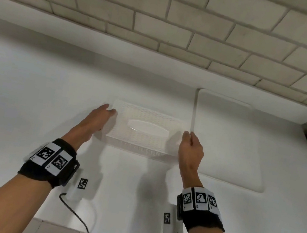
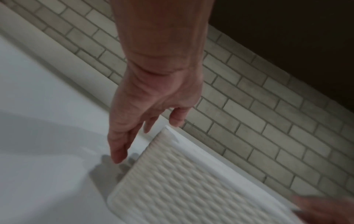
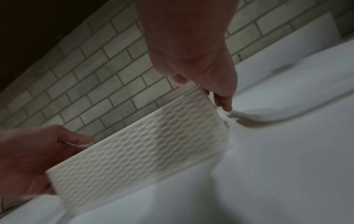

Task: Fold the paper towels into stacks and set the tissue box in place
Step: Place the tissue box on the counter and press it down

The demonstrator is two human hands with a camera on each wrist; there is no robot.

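White counter (image 1: pixel 31 85) under pale brick wall (image 1: pixel 165 16)

Tissue box (image 1: pixel 145 133) looked like white plastic, woven-pattern ribbed texture all over, matt. Counter (image 1: pixel 30 95) smooth white, slight sheen. Tray (image 1: pixel 229 141) smooth white plastic-ish. Wall (image 1: pixel 165 16) rough matt brick. Wristbands (image 1: pixel 49 162) black fuzzy cloth.

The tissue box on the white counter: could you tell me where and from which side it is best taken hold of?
Probably by its two short end walls, coming in from both sides at once. The tissue box is wide, low and textured, with an oval opening on top, so a top grip is awkward. The left hand and right hand already flank those ends; the flat white tray lies close beside the right one.
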